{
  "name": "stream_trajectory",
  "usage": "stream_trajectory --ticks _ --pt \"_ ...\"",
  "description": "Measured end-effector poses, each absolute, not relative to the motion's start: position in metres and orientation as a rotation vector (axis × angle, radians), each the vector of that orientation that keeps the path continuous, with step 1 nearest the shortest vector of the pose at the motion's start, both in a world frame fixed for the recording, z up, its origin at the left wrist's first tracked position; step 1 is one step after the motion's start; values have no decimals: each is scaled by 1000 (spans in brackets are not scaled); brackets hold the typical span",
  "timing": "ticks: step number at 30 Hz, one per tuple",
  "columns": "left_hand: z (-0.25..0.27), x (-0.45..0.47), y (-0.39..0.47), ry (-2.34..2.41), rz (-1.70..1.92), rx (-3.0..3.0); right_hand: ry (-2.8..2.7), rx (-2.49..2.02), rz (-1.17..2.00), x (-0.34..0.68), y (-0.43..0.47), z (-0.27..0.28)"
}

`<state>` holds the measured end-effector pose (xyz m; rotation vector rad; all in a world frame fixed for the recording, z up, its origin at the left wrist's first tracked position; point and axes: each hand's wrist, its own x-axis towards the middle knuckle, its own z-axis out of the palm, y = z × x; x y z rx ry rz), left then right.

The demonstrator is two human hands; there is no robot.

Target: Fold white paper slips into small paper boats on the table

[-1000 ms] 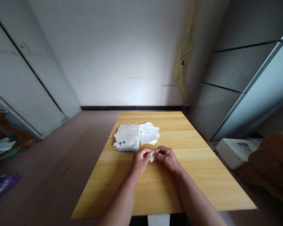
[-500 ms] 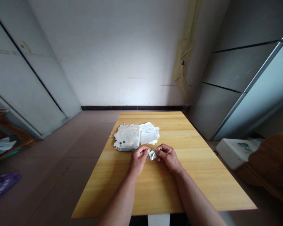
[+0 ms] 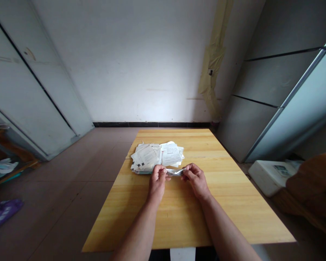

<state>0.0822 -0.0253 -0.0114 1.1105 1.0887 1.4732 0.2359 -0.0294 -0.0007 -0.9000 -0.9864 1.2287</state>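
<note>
Table (image 3: pixel 228 206): all places are given by it; its wooden top is lit from the far side.
Small sheet (image 3: pixel 175 172): held between both hands over the middle of the table, drawn out sideways into a pale, crinkled strip; whether it is paper or thin film cannot be told.
Left hand (image 3: pixel 158 177): clamped by thumb and fingers on the sheet's left end, above the table's middle, in front of the left pile; whether that pile is touched cannot be told.
Right hand (image 3: pixel 195 177): closed by thumb and fingertips on the sheet's right end, above the table's middle, slightly right.
Gap between hands: bridged only by the sheet; the hands are kept apart.
Just changed: the sheet is pulled wider, so the opening-out of its folds seems well advanced, though full flatness is not reached.
Against half a second ago: a short, V-shaped fold is seen then, with the fingertips closer together; now the fingertips are spread further and lifted slightly toward the table's far edge.
Against one second ago: only a small, bunched scrap is shown then, pinched with the fingertips nearly meeting.
Left pile (image 3: pixel 146 157): loose printed pages, left unmoved on the table's far left part.
Right pile (image 3: pixel 171 154): printed pages, likewise unmoved, placed just beside the left pile on the table.
</note>
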Motion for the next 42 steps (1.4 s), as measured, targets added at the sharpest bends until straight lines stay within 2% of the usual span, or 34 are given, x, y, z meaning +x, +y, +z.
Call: stream_trajectory --ticks 13,26,33,42 --pt "-13 89 -26 830 1545 725 -825 -807 1349 231 -30 -1" --pt "-9 84 -29 857 1481 898 -1016 -859 1195 228 -32 -1" --pt "-9 82 -28 795 1300 828 -1195 -807 1131 229 -35 1" --pt "-12 81 -26 790 1383 757 -1194 -746 1201 229 -37 2"
